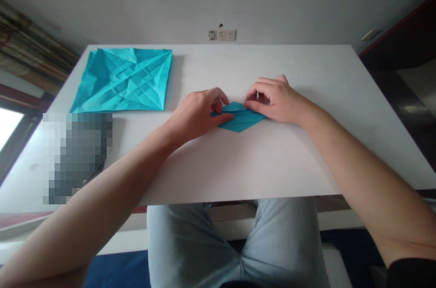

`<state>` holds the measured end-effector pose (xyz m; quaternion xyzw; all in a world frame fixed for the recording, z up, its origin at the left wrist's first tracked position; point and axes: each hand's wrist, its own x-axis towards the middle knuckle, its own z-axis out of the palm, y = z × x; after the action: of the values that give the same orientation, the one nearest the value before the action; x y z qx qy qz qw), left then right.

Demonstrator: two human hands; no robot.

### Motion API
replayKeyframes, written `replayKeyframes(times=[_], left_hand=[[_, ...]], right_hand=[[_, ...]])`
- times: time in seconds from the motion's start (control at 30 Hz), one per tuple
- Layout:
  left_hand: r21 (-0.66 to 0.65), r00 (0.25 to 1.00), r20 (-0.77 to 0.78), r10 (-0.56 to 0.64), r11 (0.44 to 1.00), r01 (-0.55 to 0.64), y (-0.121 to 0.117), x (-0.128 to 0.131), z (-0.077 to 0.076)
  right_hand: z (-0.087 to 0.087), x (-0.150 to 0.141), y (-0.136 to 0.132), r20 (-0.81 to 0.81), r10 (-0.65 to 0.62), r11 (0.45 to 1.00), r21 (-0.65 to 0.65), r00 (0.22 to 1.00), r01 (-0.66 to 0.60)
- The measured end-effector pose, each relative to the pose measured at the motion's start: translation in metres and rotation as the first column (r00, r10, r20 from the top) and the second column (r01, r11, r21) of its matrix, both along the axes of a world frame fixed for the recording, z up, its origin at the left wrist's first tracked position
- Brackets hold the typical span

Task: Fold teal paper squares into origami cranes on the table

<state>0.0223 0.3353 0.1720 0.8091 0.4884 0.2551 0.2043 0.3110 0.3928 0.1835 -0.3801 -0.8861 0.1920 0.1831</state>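
A small folded piece of teal paper (241, 123) lies on the white table in front of me, its outline pointed toward my body and its layers creased lengthwise. My left hand (204, 111) rests at its left end, thumb pressed flat on the top layer and fingers curled above. At the upper right edge, my right hand (272, 99) pinches the paper between thumb and curled fingertips. Parts of both ends are hidden under the hands.
A larger, unfolded teal sheet (126, 81) covered in creases lies at the table's back left. Nearer, a pixelated dark object (81, 151) sits by my left forearm. The white table (211, 174) meets a wall with power sockets (222, 35).
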Motion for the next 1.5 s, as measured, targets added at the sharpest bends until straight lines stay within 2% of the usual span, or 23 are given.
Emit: replayKeyframes(times=[0.23, 0.4, 0.53, 0.67, 0.8, 0.97, 1.13, 1.23, 1.33, 1.5], left_hand=[[0.044, 0.998, 0.059, -0.017, 0.999, 0.014, -0.001, 0.004, 0.002], [0.048, 0.999, 0.041, -0.032, 0.998, 0.03, -0.002, 0.005, -0.001], [0.018, 0.998, 0.05, -0.035, 0.999, 0.034, -0.002, 0.005, 0.0], [0.04, 0.999, -0.01, -0.036, 0.999, 0.036, -0.002, 0.005, 0.002], [0.04, 0.998, -0.047, -0.038, 0.998, 0.04, -0.003, 0.004, 0.003], [0.038, 0.998, -0.051, -0.036, 0.999, 0.038, -0.004, 0.006, 0.001], [0.067, 1.0, 0.026, -0.015, 0.998, 0.013, -0.007, 0.007, 0.003], [0.082, 0.995, 0.072, -0.067, 0.995, 0.061, -0.008, 0.005, 0.007], [0.093, 0.988, 0.113, -0.108, 0.991, 0.098, -0.006, 0.004, 0.01], [0.069, 0.977, 0.207, -0.044, 0.997, 0.031, -0.004, 0.003, 0.007]], right_hand=[[-0.002, 0.002, 0.001, -0.029, 0.032, 0.999, -0.017, 0.999, -0.033], [0.001, 0.004, 0.002, -0.04, 0.031, 0.999, -0.027, 0.999, -0.032], [0.005, 0.007, 0.003, -0.072, 0.014, 0.994, -0.109, 0.997, -0.022], [0.006, 0.007, 0.003, -0.091, 0.025, 0.978, -0.204, 0.996, -0.044], [0.008, 0.007, 0.003, -0.066, 0.086, 0.978, -0.184, 0.994, -0.097], [0.01, 0.009, 0.004, -0.052, 0.096, 0.971, -0.214, 0.994, -0.105], [0.011, 0.01, 0.003, -0.122, 0.033, 0.962, -0.265, 0.992, -0.065], [0.014, 0.01, 0.001, -0.179, -0.019, 0.971, -0.239, 0.984, -0.025], [0.02, 0.007, -0.001, -0.214, -0.014, 0.986, -0.166, 0.977, -0.022], [0.02, 0.005, -0.001, -0.306, 0.0, 1.0, -0.014, 0.952, -0.005]])
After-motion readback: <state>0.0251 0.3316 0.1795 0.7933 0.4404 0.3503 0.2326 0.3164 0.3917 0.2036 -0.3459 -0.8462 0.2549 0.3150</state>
